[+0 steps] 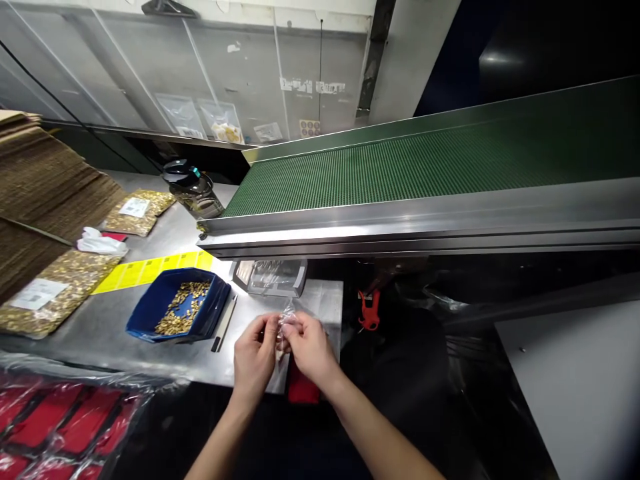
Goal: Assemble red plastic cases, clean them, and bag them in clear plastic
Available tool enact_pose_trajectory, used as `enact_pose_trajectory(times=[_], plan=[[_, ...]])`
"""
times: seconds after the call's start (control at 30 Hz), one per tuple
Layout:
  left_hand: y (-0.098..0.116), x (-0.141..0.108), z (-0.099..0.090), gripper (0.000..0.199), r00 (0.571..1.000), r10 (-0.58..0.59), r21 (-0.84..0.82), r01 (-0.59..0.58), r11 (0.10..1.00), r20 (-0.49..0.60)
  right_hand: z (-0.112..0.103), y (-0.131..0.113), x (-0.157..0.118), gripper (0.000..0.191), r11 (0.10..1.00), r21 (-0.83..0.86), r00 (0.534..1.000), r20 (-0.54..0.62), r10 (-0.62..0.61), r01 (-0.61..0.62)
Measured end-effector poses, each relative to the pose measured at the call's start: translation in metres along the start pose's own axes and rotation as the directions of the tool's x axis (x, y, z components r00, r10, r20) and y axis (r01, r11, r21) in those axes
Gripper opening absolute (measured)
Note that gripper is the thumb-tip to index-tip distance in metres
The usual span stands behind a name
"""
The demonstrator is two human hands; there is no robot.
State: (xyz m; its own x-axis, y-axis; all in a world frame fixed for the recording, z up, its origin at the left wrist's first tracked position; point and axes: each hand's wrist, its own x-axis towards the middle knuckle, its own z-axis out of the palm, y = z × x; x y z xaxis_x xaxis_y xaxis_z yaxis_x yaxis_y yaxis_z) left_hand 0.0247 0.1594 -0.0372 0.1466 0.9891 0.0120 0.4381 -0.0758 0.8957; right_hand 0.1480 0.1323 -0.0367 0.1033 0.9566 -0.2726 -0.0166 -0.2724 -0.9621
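My left hand (255, 357) and my right hand (310, 347) meet over the front edge of the steel table (115, 333). Between their fingertips both pinch a small clear plastic bag (286, 322); what it contains I cannot tell. To the left of my hands stands a blue tray (150, 313) filled with several small gold-coloured pieces (183, 308). A thin dark stick (223, 324) lies beside the tray. A clear plastic container (273, 277) sits just behind my hands.
A green conveyor belt (425, 167) runs from the centre to the right. Flat cardboard (40, 187) is stacked at left, with gold-filled bags (55, 293) and yellow labels (150, 269). A dark bottle (193, 189) lies behind. Red wrapped packs (55, 420) sit at lower left.
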Motion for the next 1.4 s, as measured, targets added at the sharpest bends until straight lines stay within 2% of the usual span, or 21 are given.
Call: enact_pose_trajectory(times=[0.13, 0.2, 0.27, 0.33, 0.4, 0.5, 0.63, 0.67, 0.73, 0.8, 0.83, 0.9, 0.93, 0.97, 1.03, 1.07, 1.13, 1.2, 1.27, 1.33, 1.4], plan=[[-0.002, -0.019, -0.008, 0.029, 0.978, 0.005, -0.106, 0.018, 0.994, 0.208, -0.019, 0.006, -0.008, 0.03, 0.992, -0.124, 1.0, -0.007, 0.016, -0.017], [-0.005, -0.025, -0.016, 0.017, 0.962, 0.006, -0.09, 0.02, 0.996, 0.272, -0.032, 0.006, -0.021, 0.033, 0.97, -0.243, 0.999, -0.048, 0.001, -0.013], [-0.007, -0.027, -0.022, 0.005, 0.976, 0.05, 0.023, -0.056, 0.998, 0.212, -0.041, 0.003, -0.034, 0.03, 0.93, -0.367, 0.991, -0.127, -0.037, -0.013], [-0.007, -0.025, -0.023, 0.012, 0.985, 0.14, 0.172, -0.157, 0.973, 0.103, -0.043, 0.0, -0.044, 0.025, 0.888, -0.459, 0.978, -0.191, -0.081, -0.016], [-0.005, -0.021, -0.017, 0.012, 0.977, 0.193, 0.233, -0.208, 0.95, 0.086, -0.039, -0.003, -0.05, 0.025, 0.856, -0.517, 0.979, -0.165, -0.118, 0.016], [-0.001, -0.011, -0.009, 0.013, 0.977, 0.191, 0.222, -0.207, 0.953, 0.092, -0.034, -0.003, -0.057, 0.033, 0.764, -0.645, 0.995, -0.057, -0.086, 0.029], [0.008, -0.006, -0.016, 0.018, 0.966, 0.206, 0.263, -0.161, 0.951, -0.154, -0.033, -0.005, -0.058, 0.016, 0.613, -0.784, 0.986, -0.162, -0.046, -0.1], [0.01, -0.009, -0.019, 0.019, 0.967, 0.214, 0.255, -0.174, 0.951, -0.138, -0.031, -0.006, -0.055, 0.016, 0.604, -0.792, 0.983, -0.169, -0.072, -0.092], [0.012, -0.022, -0.025, 0.017, 0.978, 0.203, 0.214, -0.207, 0.955, 0.038, -0.025, -0.01, -0.045, 0.015, 0.624, -0.779, 0.985, -0.145, -0.095, -0.055], [0.008, -0.038, -0.032, 0.015, 0.961, 0.139, 0.185, -0.186, 0.965, 0.24, -0.017, -0.013, -0.031, 0.018, 0.68, -0.732, 0.991, -0.112, -0.068, -0.036], [0.003, -0.045, -0.037, 0.014, 0.954, 0.09, 0.192, -0.149, 0.97, 0.287, -0.014, -0.015, -0.024, 0.027, 0.709, -0.704, 0.995, -0.091, -0.039, -0.037], [-0.012, -0.057, -0.05, 0.014, 0.95, -0.047, 0.193, -0.015, 0.981, 0.31, -0.014, -0.017, -0.017, 0.027, 0.743, -0.669, 1.0, -0.014, -0.008, -0.004], [-0.022, -0.062, -0.058, 0.016, 0.94, -0.133, 0.168, 0.083, 0.982, 0.315, -0.017, -0.017, -0.019, 0.017, 0.768, -0.639, 0.998, 0.064, -0.003, 0.043], [-0.033, -0.067, -0.066, 0.021, 0.92, -0.224, 0.129, 0.191, 0.973, 0.322, -0.022, -0.017, -0.025, 0.019, 0.804, -0.588, 0.989, 0.151, 0.001, 0.089], [-0.053, -0.076, -0.081, 0.032, 0.862, -0.379, 0.025, 0.395, 0.919, 0.337, -0.038, -0.011, -0.047, 0.054, 0.889, -0.447, 0.963, 0.269, 0.026, 0.101], [-0.062, -0.081, -0.086, 0.037, 0.835, -0.434, -0.035, 0.472, 0.881, 0.338, -0.046, -0.005, -0.063, 0.053, 0.926, -0.377, 0.958, 0.277, 0.076, 0.035], [-0.074, -0.091, -0.091, 0.045, 0.791, -0.509, -0.156, 0.581, 0.799, 0.339, -0.057, 0.014, -0.095, 0.023, 0.938, -0.278, 0.926, 0.254, 0.279, -0.206], [-0.079, -0.099, -0.088, 0.05, 0.748, -0.574, -0.259, 0.658, 0.707, 0.334, -0.057, 0.037, -0.121, 0.034, 0.872, -0.121, 0.822, 0.295, 0.487, -0.474], [-0.076, -0.102, -0.08, 0.053, 0.712, -0.634, -0.308, 0.702, 0.642, 0.303, -0.045, 0.059, -0.135, 0.038, 0.741, 0.172, 0.75, 0.309, 0.586, -0.65], [-0.07, -0.1, -0.071, 0.054, 0.723, -0.651, -0.295, 0.69, 0.661, 0.232, -0.027, 0.074, -0.136, 0.041, 0.583, 0.47, 0.734, 0.252, 0.63, -0.662], [-0.066, -0.095, -0.063, 0.054, 0.763, -0.623, -0.248, 0.646, 0.722, 0.172, -0.011, 0.081, -0.129, 0.043, 0.48, 0.643, 0.725, 0.177, 0.665, -0.597]])
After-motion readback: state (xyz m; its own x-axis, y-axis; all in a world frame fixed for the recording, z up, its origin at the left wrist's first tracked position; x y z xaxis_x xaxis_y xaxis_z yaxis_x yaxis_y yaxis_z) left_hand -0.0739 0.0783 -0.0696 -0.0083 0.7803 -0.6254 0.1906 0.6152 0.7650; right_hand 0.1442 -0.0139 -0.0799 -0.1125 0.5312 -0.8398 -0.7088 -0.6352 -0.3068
